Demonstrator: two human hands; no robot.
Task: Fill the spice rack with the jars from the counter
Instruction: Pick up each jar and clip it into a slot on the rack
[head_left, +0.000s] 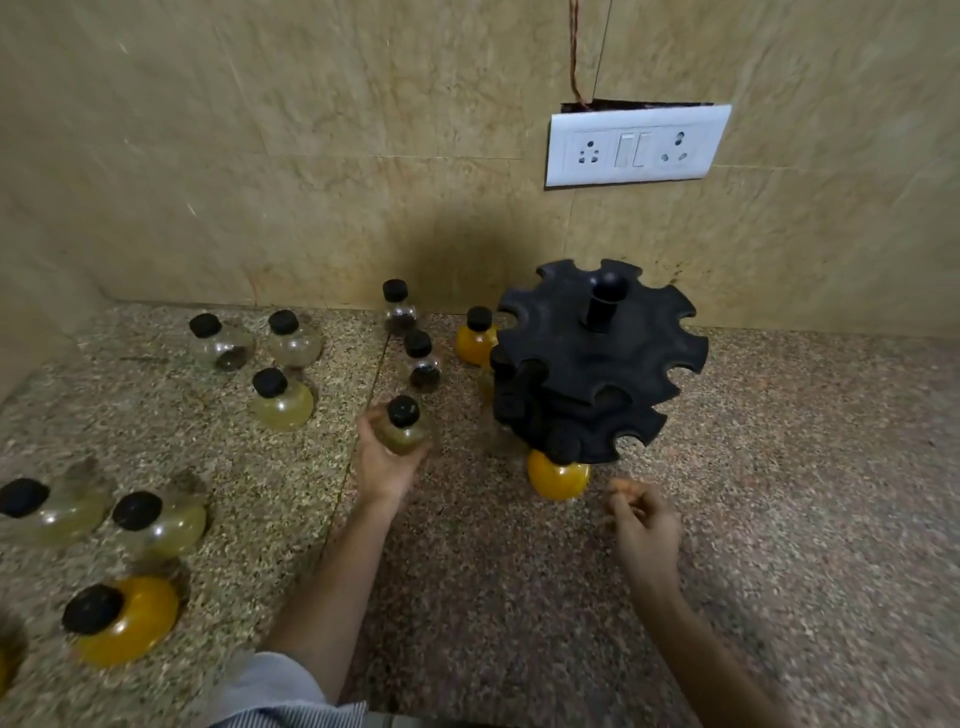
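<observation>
Now the desk (779, 467) still bears many jars (283, 405). The black rack (597, 364) stands on it, with a yellow jar (558, 480) hung in a low slot. The left grip (389, 462) holds a small jar (404, 431) up near the rack. The right grip (644, 525) looks loose and holds nothing. Next, I think, that jar's neck must slide into a free slot. No words can be read.

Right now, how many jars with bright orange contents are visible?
3: the hanging jar at the front of the rack, the back jar on the counter left of it, the front-left jar. The rack or the left edge may hide more.
</observation>
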